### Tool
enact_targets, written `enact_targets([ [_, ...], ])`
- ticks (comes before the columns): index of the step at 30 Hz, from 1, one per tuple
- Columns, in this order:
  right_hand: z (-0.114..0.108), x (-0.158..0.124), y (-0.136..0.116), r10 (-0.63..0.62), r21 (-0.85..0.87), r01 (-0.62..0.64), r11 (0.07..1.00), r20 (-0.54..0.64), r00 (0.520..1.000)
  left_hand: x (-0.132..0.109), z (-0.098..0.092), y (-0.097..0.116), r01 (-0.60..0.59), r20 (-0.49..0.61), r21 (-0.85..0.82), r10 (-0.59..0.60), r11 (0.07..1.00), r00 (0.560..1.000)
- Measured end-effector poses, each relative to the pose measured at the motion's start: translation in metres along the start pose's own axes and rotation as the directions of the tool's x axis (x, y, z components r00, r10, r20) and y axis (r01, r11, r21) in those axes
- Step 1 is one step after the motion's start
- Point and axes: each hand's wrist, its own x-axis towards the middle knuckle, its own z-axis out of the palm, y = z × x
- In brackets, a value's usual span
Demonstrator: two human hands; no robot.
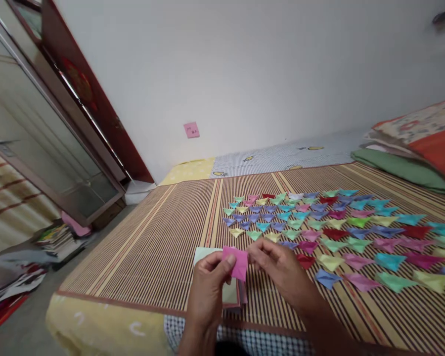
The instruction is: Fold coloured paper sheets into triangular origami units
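Observation:
A small bright pink square of folding paper is held up in front of me. My left hand pinches its left side, thumb on the front face. At the paper's right edge, the fingertips of my right hand are closed together; the exact grip there is partly hidden. Below my left hand lies a stack of coloured paper, partly covered by that hand, with a pale green sheet showing behind. Rows of small folded paper pieces in many colours spread out beyond my right hand.
A striped bamboo mat covers the bed. Folded bedding is piled at the back right. A pink note sticks to the white wall. On the left are a door and stacked books on the floor.

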Motion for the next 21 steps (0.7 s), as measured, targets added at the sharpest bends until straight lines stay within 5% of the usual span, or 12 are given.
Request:
enact_targets([
  [6, 0.021, -0.062, -0.011, 0.088, 0.075, -0.096, 0.993, 0.101, 0.991, -0.045, 0.006, 0.009, -0.019, -0.049, -0.117, 0.013, 0.993, 0.999],
  [13, 0.034, -0.112, -0.056, -0.106, -0.124, 0.109, 0.986, 0.031, 0.994, -0.098, 0.011, 0.027, 0.053, 0.112, -0.279, -0.023, 0.959, 0.993],
  [16, 0.035, -0.129, -0.071, -0.185, -0.220, 0.182, 0.958, 0.006, 0.983, -0.118, 0.009, 0.033, -0.002, 0.105, -0.227, 0.027, 0.974, 0.994],
  [21, 0.039, -0.150, -0.086, -0.169, -0.143, 0.168, 0.975, 0.005, 0.986, -0.148, 0.010, 0.041, -0.185, 0.053, -0.048, 0.187, 0.982, 0.981],
])
